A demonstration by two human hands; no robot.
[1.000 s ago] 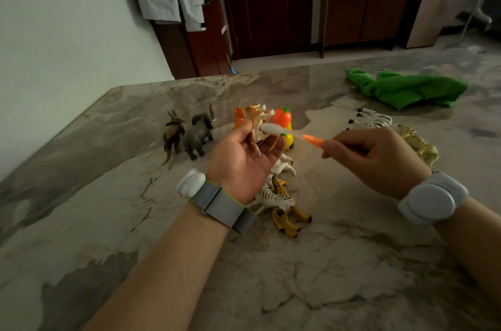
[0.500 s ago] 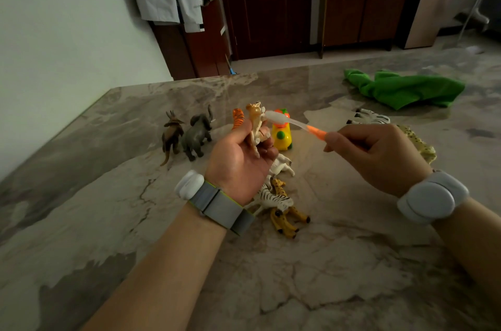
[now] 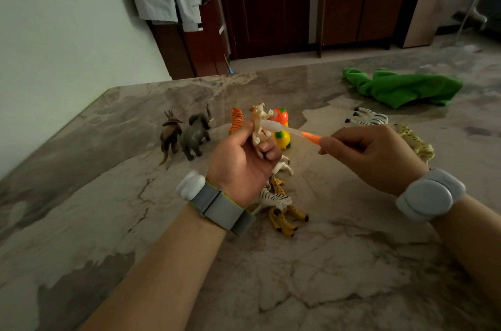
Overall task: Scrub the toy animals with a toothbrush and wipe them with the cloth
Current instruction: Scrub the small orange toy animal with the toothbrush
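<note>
1. Marble table [image 3: 108, 195] fills the view, with dark wooden doors behind it and toy animals scattered across its middle.
2. Over to the left hand [image 3: 241, 165]: its fingers are curled round the lower half of a tan toy animal [image 3: 259, 124], holding it upright above the table.
3. Now the right hand [image 3: 371, 159]: its fingers are clamped on the orange handle of the toothbrush [image 3: 287, 130], and the pale head lies against the tan toy's body. Scrubbing is the step in hand, by my reading.
4. Far right, the green cloth [image 3: 401, 88] lies crumpled on the table, well apart from both hands. Wiping this toy looks not yet begun.
5. Waiting on the table are:
   - an elephant [image 3: 196, 131] and a brown horned animal [image 3: 170, 134], standing side by side at the left
   - a tiger [image 3: 236, 120], just behind the left hand
   - a zebra [image 3: 273, 199] and a giraffe [image 3: 284, 218], heaped beside the left wrist
   - a second zebra [image 3: 368, 117] and a spotted cat [image 3: 414, 142], beyond the right hand
6. Which of those are already cleaned I cannot tell. My call is one toy under the brush, its wipe ahead, and plenty possibly left.
</note>
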